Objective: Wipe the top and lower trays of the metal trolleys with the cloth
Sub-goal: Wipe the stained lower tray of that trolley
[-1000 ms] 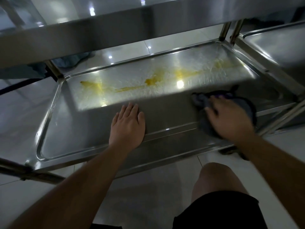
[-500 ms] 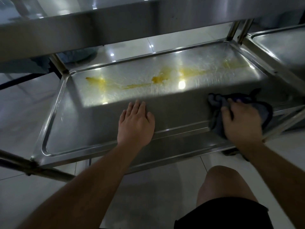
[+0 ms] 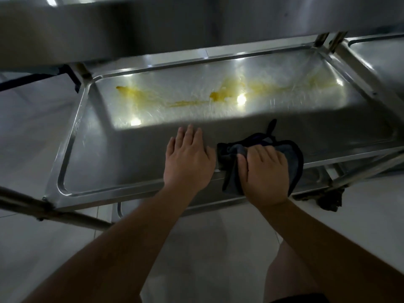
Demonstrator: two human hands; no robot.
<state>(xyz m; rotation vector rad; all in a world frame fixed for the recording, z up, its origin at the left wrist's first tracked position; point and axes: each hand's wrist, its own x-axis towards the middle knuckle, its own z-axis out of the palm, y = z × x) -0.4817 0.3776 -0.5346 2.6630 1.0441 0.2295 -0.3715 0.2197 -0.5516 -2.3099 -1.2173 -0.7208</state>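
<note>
The lower tray point(image 3: 91, 154) of a metal trolley fills the middle of the head view, with a yellow smear point(image 3: 218, 96) running across its lit far half. My left hand point(image 3: 188, 160) lies flat on the tray's shaded near half, fingers straight. Just to its right, my right hand point(image 3: 264, 171) presses a dark grey cloth point(image 3: 229, 154) onto the tray's near edge, fingers curled over the bunched fabric. The trolley's top tray point(image 3: 153, 29) overhangs at the top of the view.
A second trolley's lower tray point(image 3: 380, 60) adjoins on the right, with upright posts point(image 3: 328, 40) between the two. A caster wheel point(image 3: 330, 199) sits under the near right corner. Light floor tiles point(image 3: 32, 132) surround the trolley, and my bare knee point(image 3: 290, 272) is at the bottom right.
My right hand has slid the cloth leftwards along the tray's near edge until it is close beside my left hand. The left hand has stayed flat on the tray.
</note>
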